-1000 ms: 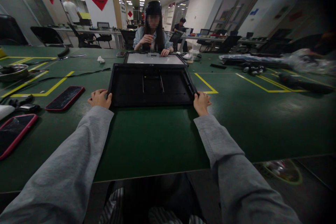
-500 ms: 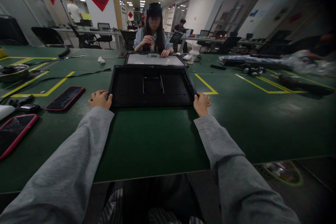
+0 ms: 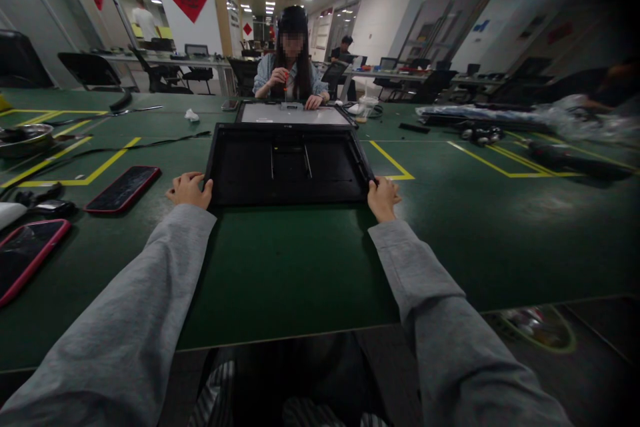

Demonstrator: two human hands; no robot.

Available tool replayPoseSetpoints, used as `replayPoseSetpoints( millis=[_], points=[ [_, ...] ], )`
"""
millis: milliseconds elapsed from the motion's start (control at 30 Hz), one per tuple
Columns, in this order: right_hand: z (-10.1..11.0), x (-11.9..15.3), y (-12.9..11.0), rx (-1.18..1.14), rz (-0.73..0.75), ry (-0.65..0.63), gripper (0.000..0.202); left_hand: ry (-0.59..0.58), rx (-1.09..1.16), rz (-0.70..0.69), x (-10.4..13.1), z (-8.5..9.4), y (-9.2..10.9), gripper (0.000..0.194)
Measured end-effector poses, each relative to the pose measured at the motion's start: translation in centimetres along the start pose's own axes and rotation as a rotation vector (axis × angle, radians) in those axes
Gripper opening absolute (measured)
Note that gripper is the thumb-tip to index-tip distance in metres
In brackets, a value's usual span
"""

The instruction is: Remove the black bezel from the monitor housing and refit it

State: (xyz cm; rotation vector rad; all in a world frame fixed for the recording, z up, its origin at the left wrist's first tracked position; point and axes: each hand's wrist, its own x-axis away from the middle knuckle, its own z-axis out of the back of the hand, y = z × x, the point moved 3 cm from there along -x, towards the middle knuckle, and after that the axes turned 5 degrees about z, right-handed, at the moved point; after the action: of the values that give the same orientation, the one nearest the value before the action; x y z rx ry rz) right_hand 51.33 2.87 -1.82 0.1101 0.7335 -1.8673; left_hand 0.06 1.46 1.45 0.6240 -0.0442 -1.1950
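Room: a big office with ceiling lights, desks and chairs far back, and a wide green table [image 3: 300, 267] with yellow tape lines.
Black panel: the flat black monitor back [image 3: 287, 163] lies on the table, right in front of the person, past the 2 gray sleeves.
Left hand: the left hand [image 3: 189, 189] is curled on the panel's near left corner, fingers bent around the edge.
Right hand: the right hand [image 3: 383, 196] holds the near right corner the same way.
Change: almost nothing. Compared with 1 second ago, both hands and the panel sit in the same spots, so the grip looks steady and the panel has not been lifted or slid.
Nearby: 2 red-edged phones [image 3: 123, 188] lie to the left. Across the table, another person [image 3: 290, 63] works on a light panel [image 3: 293, 113].
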Motion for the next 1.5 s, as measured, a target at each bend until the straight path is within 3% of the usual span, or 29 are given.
replayPoseSetpoints(
  millis=[600, 700, 833, 933, 1100, 1267, 1400, 1500],
  points=[
    [0.4, 0.3, -0.5, -0.031, -0.04, -0.037, 0.04, -0.023, -0.012, 0.023, 0.1, -0.2, 0.0, 0.041],
    [0.7, 0.5, -0.7, -0.042, -0.031, -0.011, 0.046, -0.012, -0.017, 0.049, 0.4, 0.0, 0.2, 0.049],
    [1.2, 1.0, -1.3, -0.06, 0.046, 0.075, 0.059, 0.085, 0.008, 0.061, 0.9, 1.1, 0.9, 0.07],
    [1.3, 1.2, -1.5, -0.051, 0.073, 0.084, 0.061, 0.106, 0.01, 0.026, 1.1, 1.3, 1.3, 0.073],
    [0.9, 1.0, -1.4, -0.012, 0.084, 0.011, 0.049, -0.03, -0.064, 0.011, 0.2, -0.5, 0.6, 0.053],
    [1.8, 0.8, -1.8, -0.026, 0.097, 0.119, 0.043, -0.058, -0.082, 0.036, -0.9, -1.3, -0.5, 0.053],
    [3.1, 1.3, -3.6, -0.041, 0.129, 0.209, 0.043, -0.095, -0.102, 0.038, -1.1, -0.8, -0.2, 0.054],
    [3.9, 2.5, -6.1, -0.057, 0.215, 0.213, 0.046, -0.126, -0.116, -0.009, -0.6, -1.1, 1.3, 0.055]
  ],
)
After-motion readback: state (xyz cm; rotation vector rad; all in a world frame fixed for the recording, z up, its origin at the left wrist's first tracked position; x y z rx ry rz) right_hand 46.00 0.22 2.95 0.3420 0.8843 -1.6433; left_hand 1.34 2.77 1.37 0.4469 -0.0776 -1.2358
